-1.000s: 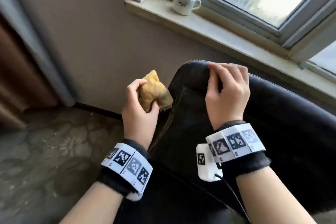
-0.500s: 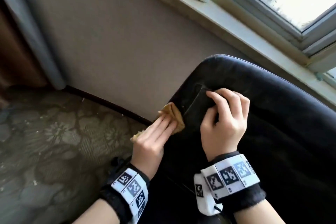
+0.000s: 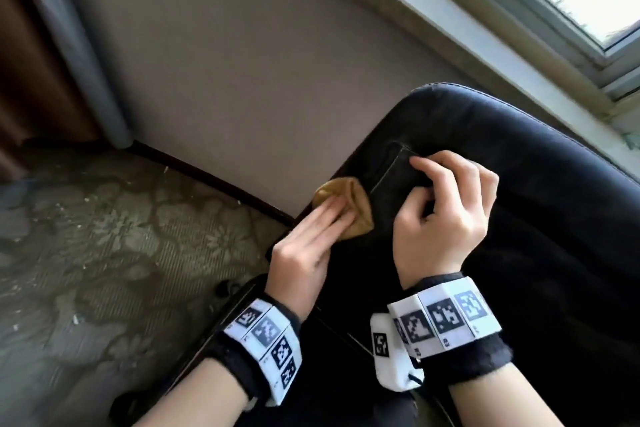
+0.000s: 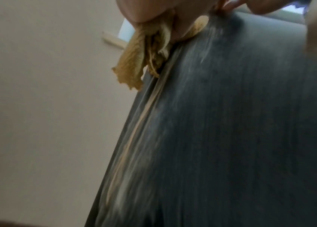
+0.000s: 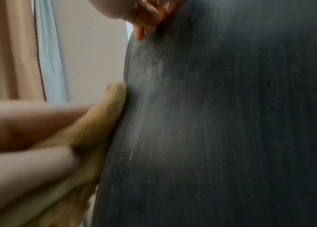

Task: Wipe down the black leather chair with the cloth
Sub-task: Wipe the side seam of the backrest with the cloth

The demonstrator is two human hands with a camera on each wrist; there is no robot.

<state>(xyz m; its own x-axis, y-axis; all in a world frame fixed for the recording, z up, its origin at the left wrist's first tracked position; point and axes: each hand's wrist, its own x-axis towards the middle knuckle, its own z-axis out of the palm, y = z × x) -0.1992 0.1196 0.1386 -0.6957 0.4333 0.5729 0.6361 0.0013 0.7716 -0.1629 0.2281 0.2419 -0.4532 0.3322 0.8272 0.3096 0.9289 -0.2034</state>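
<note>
Now the left hand [image 3: 304, 250], fingers flat, presses the cloth [image 3: 349, 211] on the chair [image 3: 519, 156] edge; the right hand [image 3: 446, 215] pinches a fold. Next: wipe farther along.

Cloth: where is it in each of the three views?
Head: cloth centre-left, under the left hand's flat fingers, against the chair's left edge.
Left wrist: top centre, hanging below the fingers.
Right wrist: lower left, blurred.
Shared landmark: the chair's left edge where it meets the beige wall.
</note>
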